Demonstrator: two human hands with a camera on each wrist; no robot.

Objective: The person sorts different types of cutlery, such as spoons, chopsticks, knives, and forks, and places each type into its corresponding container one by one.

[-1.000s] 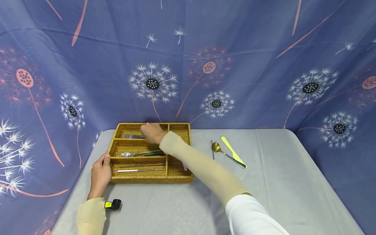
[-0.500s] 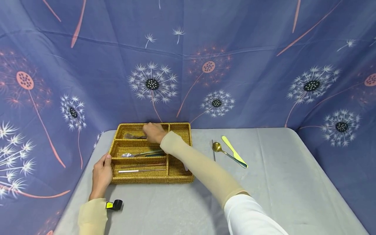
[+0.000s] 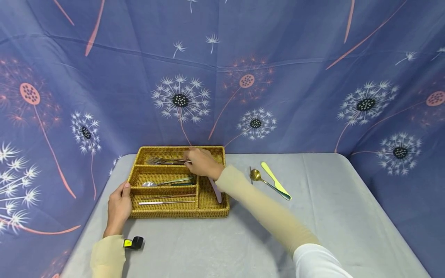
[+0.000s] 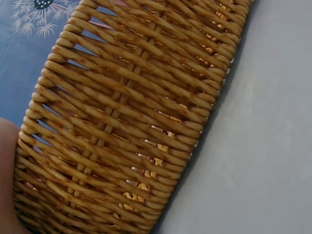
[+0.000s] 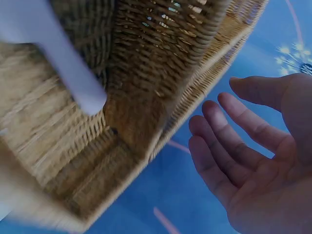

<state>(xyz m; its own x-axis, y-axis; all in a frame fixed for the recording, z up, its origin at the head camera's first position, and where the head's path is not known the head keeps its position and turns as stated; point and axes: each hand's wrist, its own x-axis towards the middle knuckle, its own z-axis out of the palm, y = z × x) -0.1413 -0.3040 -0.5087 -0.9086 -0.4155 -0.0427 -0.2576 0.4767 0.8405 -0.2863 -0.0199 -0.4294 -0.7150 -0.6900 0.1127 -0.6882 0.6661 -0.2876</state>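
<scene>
A wicker cutlery tray (image 3: 174, 213) with several compartments stands at the back left of the table. My left hand (image 3: 119, 204) grips its left side, thumb at the rim; the left wrist view shows the woven outer wall (image 4: 117, 112) close up. My right hand (image 3: 202, 162) is over the back divider, fingers loosely bent and holding nothing in the right wrist view. Forks (image 3: 158, 160) lie in the back compartment, partly hidden by that hand. The middle one holds a spoon (image 3: 151, 184), the front one chopsticks (image 3: 167, 202). A pale purple knife (image 3: 215, 191) lies in the right compartment.
Right of the tray, a gold spoon (image 3: 255, 175) with a dark green handle, a yellow knife (image 3: 274, 178) and a thin dark stick (image 3: 251, 175) lie on the grey table (image 3: 333, 216). A blue dandelion-print cloth (image 3: 299, 96) hangs behind.
My right hand has let go of a fork in the back compartment and moved right, uncovering more of the forks and the purple knife. The left hand keeps its place on the tray.
</scene>
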